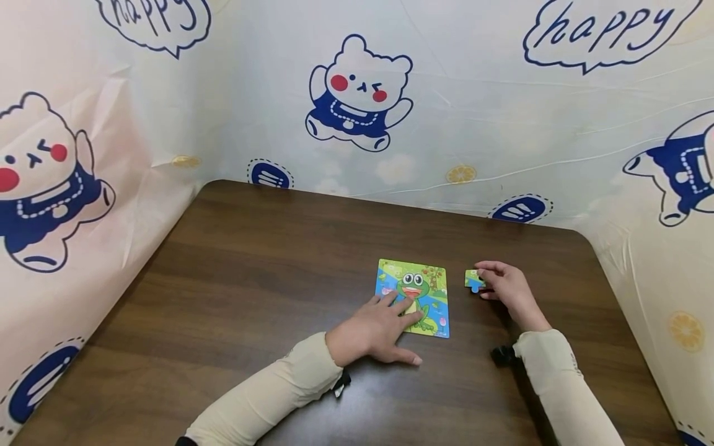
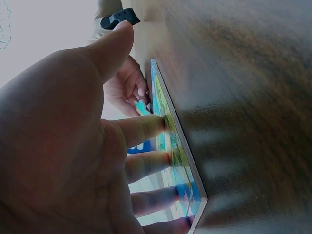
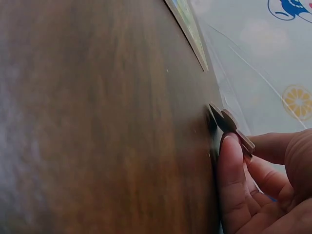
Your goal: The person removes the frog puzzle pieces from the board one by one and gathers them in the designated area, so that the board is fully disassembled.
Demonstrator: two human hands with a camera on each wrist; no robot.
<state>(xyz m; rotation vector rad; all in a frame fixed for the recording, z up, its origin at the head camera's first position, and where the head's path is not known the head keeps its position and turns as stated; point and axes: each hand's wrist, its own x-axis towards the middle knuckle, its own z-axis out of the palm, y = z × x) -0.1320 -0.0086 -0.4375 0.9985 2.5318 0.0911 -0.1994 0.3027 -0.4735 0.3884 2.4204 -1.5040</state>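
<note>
A square frog jigsaw puzzle, green and blue, lies flat on the table. My left hand rests on its lower left part with fingers spread, covering some of the picture. In the left wrist view, the fingertips touch the face of the puzzle, and the thumb stands away from it. To the right of the puzzle, my right hand pinches a small green and blue jigsaw piece between thumb and fingers. The right wrist view shows this piece edge-on, tilted close to the tabletop.
The brown wooden table has rounded far corners. A cloth printed with cartoon bears hangs behind it and along both sides. Black wrist devices, one on each arm, sit under the cream sleeves.
</note>
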